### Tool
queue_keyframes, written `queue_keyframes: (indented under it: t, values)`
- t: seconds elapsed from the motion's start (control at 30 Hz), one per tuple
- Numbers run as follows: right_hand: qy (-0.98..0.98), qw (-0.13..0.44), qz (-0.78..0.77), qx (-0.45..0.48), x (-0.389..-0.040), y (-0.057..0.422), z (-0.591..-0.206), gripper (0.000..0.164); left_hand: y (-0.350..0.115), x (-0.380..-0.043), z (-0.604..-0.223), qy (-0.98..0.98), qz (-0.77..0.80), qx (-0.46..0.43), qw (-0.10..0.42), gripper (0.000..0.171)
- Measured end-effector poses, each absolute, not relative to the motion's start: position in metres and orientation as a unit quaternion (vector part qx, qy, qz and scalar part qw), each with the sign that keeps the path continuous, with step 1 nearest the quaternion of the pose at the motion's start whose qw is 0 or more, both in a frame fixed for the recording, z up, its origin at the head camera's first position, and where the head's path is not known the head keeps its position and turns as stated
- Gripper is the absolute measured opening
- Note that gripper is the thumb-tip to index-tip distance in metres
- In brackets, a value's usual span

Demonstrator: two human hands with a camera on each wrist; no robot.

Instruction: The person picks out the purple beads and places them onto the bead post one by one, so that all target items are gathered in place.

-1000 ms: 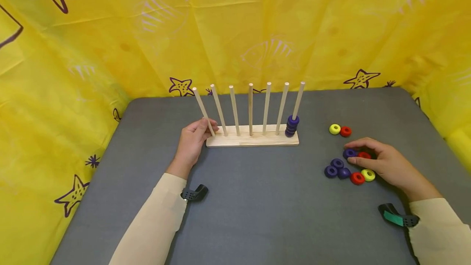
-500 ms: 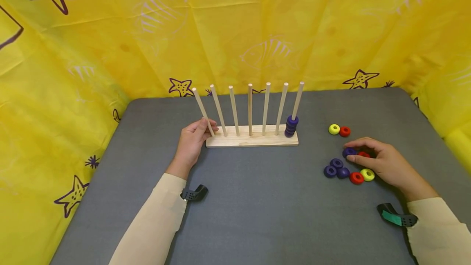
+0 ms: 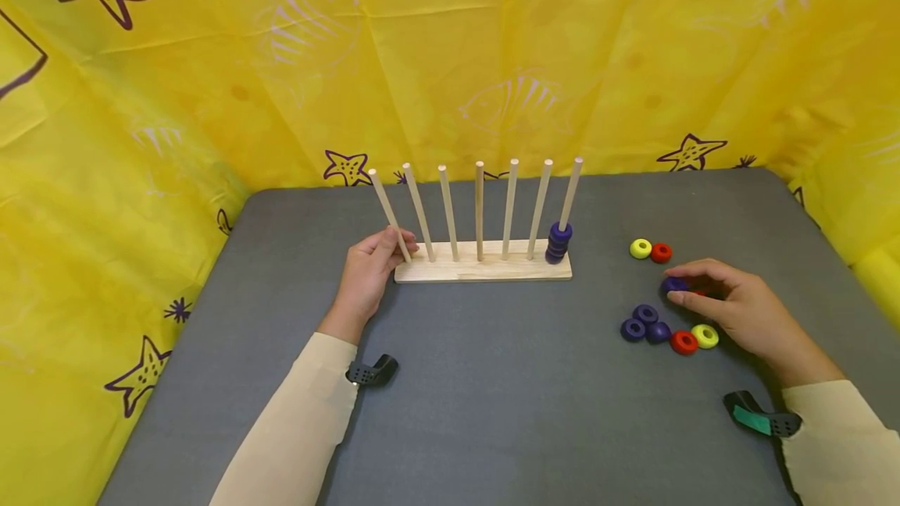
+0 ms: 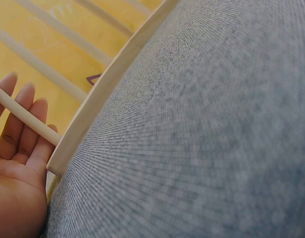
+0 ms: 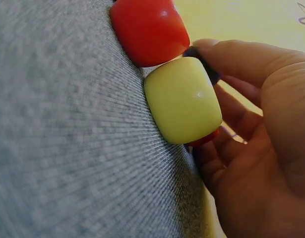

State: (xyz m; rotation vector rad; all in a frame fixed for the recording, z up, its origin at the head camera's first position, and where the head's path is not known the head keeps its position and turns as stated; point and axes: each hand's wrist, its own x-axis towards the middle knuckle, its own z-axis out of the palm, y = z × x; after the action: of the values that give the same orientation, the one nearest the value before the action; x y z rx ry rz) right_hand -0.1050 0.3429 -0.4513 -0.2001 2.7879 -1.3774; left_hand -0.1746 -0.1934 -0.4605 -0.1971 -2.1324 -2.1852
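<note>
A pale wooden rack (image 3: 485,273) carries a row of upright pegs, with purple rings (image 3: 558,243) stacked on the rightmost one. My left hand (image 3: 368,272) holds the rack's leftmost peg (image 3: 387,209) low down; in the left wrist view the fingers (image 4: 28,119) lie behind that peg (image 4: 28,116). Over on the right, my right hand (image 3: 738,307) pinches a purple ring (image 3: 675,285) between thumb and fingers. A red ring beneath that hand is mostly hidden. In the right wrist view a yellow ring (image 5: 184,101) partly covers the pinched ring (image 5: 207,64).
Near the right hand lie loose purple rings (image 3: 633,329), a red ring (image 3: 684,342) and a yellow ring (image 3: 705,336). Farther back are another yellow ring (image 3: 640,248) and red ring (image 3: 661,253). Yellow patterned cloth (image 3: 450,61) hangs behind the grey table (image 3: 492,412).
The right hand has lifted the purple ring slightly and shifted it away from the other purple rings. The left hand and the rack stay in place.
</note>
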Motion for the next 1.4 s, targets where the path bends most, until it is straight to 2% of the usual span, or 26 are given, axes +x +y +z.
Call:
queue_keyframes:
  t: [0.7,1.4]
  values:
    - [0.887,-0.058,-0.447,-0.104,-0.113,0.31,-0.414,0.03,-0.193,-0.174,-0.461,-0.695,-0.714,-0.061,0.05,0.048]
    - [0.841,-0.136,-0.494,-0.173,-0.134,0.261,-0.366,0.039,-0.193,-0.175,-0.463,-0.69,-0.72,-0.062,0.041,0.048]
